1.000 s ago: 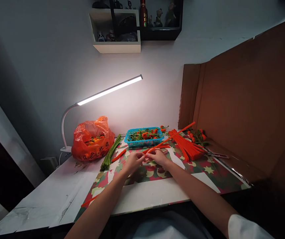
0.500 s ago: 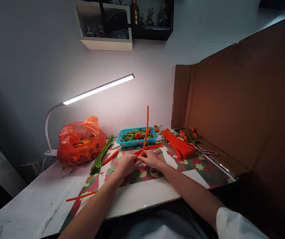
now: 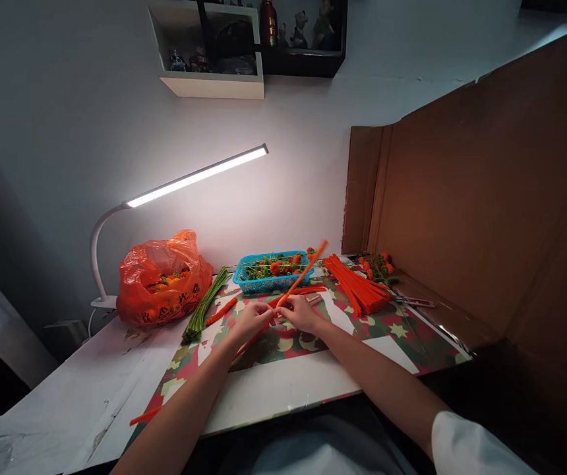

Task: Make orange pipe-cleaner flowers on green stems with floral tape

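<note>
An orange pipe cleaner (image 3: 302,276) slants from the upper right down into my fingers. My left hand (image 3: 252,321) and my right hand (image 3: 300,314) pinch it close together, fingertips nearly touching, above the patterned table cover. Orange stem also shows below my left hand and beyond my left forearm; whether it is one piece I cannot tell. The exact spot between the fingertips is hidden. Just behind my hands lie more orange pipe cleaners (image 3: 308,290). A short orange bundle (image 3: 221,311) is left of them.
A blue basket (image 3: 256,285) holds orange flowers with green stems. Green pipe cleaners (image 3: 205,310) and a red plastic bag (image 3: 135,284) are to the left, under a lit lamp (image 3: 199,176). At right are a fanned orange bundle (image 3: 355,287), pliers-like tool handles (image 3: 417,302) and a cardboard wall (image 3: 461,185).
The upper end of the pipe cleaner has swung from nearly upright to leaning right. The stem end at lower left has dropped nearer the table edge. Both hands stay pinched together.
</note>
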Available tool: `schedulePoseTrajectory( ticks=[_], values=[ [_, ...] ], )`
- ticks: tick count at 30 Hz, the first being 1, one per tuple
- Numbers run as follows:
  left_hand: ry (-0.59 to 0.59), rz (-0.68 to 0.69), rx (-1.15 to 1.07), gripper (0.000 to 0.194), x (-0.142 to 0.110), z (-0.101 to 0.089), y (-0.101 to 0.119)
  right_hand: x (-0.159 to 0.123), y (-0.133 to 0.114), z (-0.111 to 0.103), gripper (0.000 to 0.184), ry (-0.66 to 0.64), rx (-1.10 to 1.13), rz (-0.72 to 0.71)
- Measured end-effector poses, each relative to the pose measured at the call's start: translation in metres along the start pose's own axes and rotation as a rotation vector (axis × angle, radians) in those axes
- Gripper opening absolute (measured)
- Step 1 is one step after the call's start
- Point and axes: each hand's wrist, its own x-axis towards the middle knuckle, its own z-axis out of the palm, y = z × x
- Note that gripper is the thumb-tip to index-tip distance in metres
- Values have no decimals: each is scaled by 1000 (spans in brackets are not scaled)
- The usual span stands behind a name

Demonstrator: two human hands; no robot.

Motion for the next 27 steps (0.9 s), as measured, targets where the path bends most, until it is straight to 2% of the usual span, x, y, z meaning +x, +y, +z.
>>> schedulePoseTrajectory(
  ticks=[4,10,19,27],
  values=[
    [-23,3,-48,33,-2,-2,1,3,8,2,15,-9,52,62],
    [-54,9,-60,40,-2,-5,3,8,22,8,18,-65,360,188],
    [-88,-44,-198,34,-4,-3,8,4,8,3,21,-91,407,203],
    [-116,52,67,39,-5,-7,4,2,-2,-5,14,-208,368,285]
  ],
)
